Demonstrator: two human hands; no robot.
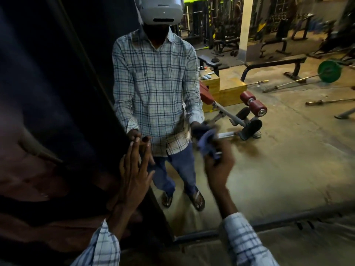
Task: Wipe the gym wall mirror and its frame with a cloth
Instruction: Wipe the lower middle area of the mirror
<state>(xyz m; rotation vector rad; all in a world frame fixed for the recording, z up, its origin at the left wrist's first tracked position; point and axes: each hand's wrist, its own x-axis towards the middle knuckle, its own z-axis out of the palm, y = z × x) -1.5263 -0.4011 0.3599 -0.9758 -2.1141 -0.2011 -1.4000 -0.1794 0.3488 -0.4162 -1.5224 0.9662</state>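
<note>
The wall mirror (278,160) fills the middle and right of the head view and reflects a person in a checked shirt. Its dark frame (107,96) runs diagonally down the left side, and a dark lower rail (203,235) runs along the bottom. My left hand (134,175) rests flat, fingers spread, against the glass beside the frame's edge. My right hand (219,166) presses a crumpled bluish-purple cloth (208,144) against the glass, blurred by motion. Both sleeves are checked.
A dark wall panel (48,93) lies left of the frame. The mirror reflects a red-padded bench (247,110), a wooden box (226,89), a green weight plate on a barbell (329,71), a white pillar (247,25) and racks of gym machines.
</note>
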